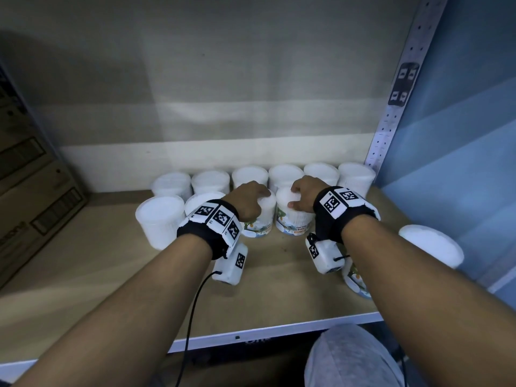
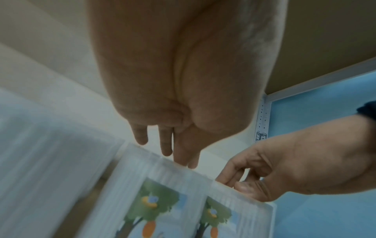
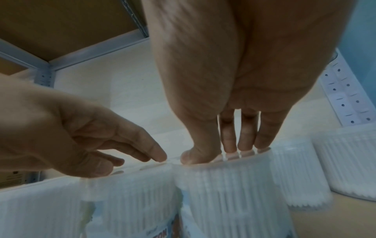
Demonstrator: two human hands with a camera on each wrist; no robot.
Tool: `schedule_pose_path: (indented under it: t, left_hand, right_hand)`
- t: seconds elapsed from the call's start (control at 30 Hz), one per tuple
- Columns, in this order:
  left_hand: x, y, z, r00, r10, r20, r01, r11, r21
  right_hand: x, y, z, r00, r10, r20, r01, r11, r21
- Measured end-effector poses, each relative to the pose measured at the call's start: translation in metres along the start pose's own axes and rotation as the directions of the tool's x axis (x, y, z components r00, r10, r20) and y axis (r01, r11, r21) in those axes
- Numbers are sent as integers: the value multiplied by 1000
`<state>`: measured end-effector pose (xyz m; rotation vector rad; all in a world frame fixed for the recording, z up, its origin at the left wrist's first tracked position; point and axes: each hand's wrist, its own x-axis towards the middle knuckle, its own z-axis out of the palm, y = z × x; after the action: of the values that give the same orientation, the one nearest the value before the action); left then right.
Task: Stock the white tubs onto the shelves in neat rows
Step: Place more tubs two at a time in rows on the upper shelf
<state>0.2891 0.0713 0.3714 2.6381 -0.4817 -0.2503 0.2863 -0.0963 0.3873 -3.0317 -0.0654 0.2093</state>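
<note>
Filling the shelf [image 1: 279, 277] is well under way: a back row of six tubs [image 1: 284, 177] stands complete. Left hand [image 1: 250, 201] and right hand [image 1: 303, 196] each grip a front-row tub from above; one spare tub [image 1: 430, 245] waits near the right edge.

Brown shelf board [image 1: 111, 275] with a white front edge. Back row of six white tubs [image 1: 284, 175] along the rear wall at 12 o'clock. Second row in front: four tubs [image 1: 160, 216], the right two touching, labels facing front. One lone tub [image 1: 431, 244] at 3 o'clock, near the front edge.
</note>
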Motion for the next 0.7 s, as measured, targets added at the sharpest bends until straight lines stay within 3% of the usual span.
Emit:
schedule_pose_path:
  t: [0.07,0.17,0.23,0.4,0.7]
  left_hand:
    - [2,-3,4,996,-14,-89,12,1000,-27]
    - [5,-1,12,953,-68,-294,61,998,-31]
    - [6,2,16,934,-106,-342,115,993,6]
    - [8,4,21,949,-150,-276,189,974,123]
    - [8,3,8,988,-111,-104,128,977,169]
  right_hand:
    - [0,0,0,1000,0,-2,0,1000,0]
    - [0,-1,0,1000,0,-2,0,1000,-6]
    - [-1,-1,0,1000,1,-1,-1,1000,-5]
    - [-2,-1,-1,1000,-5,0,5,1000,-12]
    - [-2,-2,-2,1000,-2,-3,2,1000,-22]
